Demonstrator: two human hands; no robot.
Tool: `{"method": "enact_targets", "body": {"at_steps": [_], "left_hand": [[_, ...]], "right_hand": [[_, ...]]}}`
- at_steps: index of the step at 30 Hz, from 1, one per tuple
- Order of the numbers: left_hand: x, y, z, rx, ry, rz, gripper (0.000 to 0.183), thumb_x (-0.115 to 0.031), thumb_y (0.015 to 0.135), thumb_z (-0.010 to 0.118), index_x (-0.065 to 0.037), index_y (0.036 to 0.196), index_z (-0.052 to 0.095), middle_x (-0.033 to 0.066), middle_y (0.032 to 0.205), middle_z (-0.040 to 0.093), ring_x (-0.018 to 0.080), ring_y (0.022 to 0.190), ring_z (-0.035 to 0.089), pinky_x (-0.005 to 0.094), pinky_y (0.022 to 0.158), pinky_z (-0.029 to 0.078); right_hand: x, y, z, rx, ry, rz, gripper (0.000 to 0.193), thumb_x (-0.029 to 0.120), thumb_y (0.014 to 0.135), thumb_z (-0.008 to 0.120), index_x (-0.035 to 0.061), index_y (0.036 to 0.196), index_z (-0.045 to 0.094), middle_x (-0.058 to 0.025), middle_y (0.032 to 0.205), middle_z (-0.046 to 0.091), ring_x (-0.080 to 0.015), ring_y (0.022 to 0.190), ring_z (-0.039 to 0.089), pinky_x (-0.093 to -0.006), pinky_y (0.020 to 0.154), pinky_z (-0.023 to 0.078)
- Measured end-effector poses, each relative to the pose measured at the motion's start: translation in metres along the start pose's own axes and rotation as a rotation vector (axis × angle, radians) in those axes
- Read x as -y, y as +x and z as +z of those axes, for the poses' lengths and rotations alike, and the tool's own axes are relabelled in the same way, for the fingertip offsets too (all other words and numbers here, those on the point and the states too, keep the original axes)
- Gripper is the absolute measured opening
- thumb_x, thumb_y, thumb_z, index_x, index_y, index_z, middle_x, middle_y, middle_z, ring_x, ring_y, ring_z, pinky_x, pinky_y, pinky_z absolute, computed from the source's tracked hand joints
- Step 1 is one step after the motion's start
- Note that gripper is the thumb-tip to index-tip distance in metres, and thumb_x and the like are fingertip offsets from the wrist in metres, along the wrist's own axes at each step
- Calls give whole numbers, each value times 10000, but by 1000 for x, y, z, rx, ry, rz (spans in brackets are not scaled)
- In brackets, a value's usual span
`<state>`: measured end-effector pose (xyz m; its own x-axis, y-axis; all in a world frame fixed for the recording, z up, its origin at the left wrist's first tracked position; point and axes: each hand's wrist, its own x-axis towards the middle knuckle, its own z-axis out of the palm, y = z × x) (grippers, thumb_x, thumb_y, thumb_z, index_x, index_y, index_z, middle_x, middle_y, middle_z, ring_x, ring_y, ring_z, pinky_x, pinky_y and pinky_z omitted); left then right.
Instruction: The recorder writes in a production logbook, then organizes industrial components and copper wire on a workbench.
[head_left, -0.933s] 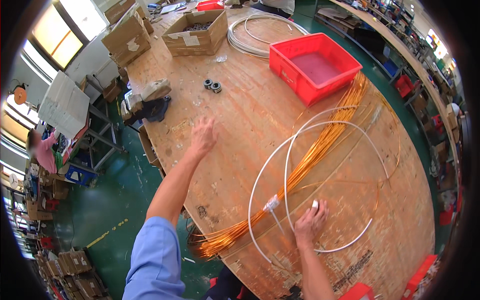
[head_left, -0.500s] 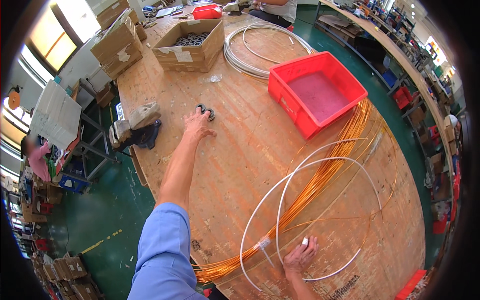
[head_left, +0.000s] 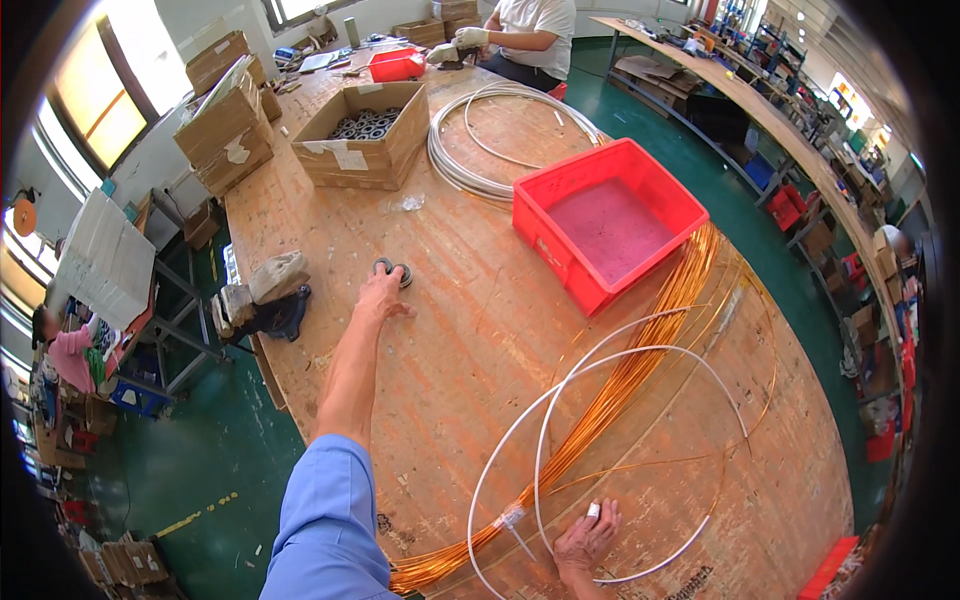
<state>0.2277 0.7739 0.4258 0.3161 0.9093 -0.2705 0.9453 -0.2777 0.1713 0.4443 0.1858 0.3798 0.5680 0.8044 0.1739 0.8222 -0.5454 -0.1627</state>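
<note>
My left hand [head_left: 379, 296] is stretched forward over the table, its fingers curled on two small dark metal rings [head_left: 403, 275] that stand side by side. Its thumb points out to the right. My right hand [head_left: 587, 540] lies on the tabletop near the front edge, holding nothing, fingers extended, with a white wrap on one finger. Close to it loops a white tube [head_left: 470, 500], which crosses a long bundle of copper-coloured wires [head_left: 590, 420]. A white tie [head_left: 511, 517] binds that bundle near its front end.
A red plastic bin [head_left: 560, 262] stands at the right beside the wires. Behind lie a cardboard box [head_left: 345, 165] of similar rings and a coil of white tubing [head_left: 440, 150]. Stone-like blocks [head_left: 279, 276] sit at the left edge. A gloved person [head_left: 535, 40] works at the far end.
The view has tipped upward, so the table appears lower and more of the far person shows. Both hands keep about the same places on the table.
</note>
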Motion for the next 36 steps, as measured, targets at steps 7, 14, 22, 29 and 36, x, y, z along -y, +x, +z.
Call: {"method": "enact_targets", "body": {"at_steps": [7,14,22,29,36], "left_hand": [[-5,-6,4,-25,-7,-32,909,-322,656,966,-164,1431,518,232,1527,426,448,1398,467,548,1087,476],[-1,-12,4,-50,-4,-10,844,-322,680,950,-154,1393,531,218,1481,459,445,1365,497,545,1060,496],[0,-19,12,-54,-81,-32,759,-356,711,912,-156,1355,562,233,1393,502,452,1236,604,523,1004,536],[-1,-56,47,-227,-189,-54,452,-358,834,804,-115,1195,681,266,1277,564,489,1045,678,540,900,570],[5,-112,67,-353,-275,52,389,-359,864,782,-68,1112,707,256,1090,640,421,981,688,494,859,567]], "right_hand": [[1,2,-5,4,14,18,479,140,972,499,-88,1393,469,-258,1431,445,-474,1428,385,-634,1201,283],[3,3,-7,20,32,31,500,142,963,503,-99,1400,463,-259,1439,442,-468,1425,383,-631,1200,282],[0,-1,-4,16,38,30,518,136,951,506,-105,1407,465,-260,1443,444,-459,1425,383,-630,1198,286],[1,-1,-4,-13,38,17,499,112,931,536,-101,1380,497,-259,1438,460,-452,1422,396,-622,1201,291],[-3,-2,1,-49,64,7,421,91,930,533,-115,1296,517,-274,1454,453,-467,1439,385,-608,1217,274]]}}
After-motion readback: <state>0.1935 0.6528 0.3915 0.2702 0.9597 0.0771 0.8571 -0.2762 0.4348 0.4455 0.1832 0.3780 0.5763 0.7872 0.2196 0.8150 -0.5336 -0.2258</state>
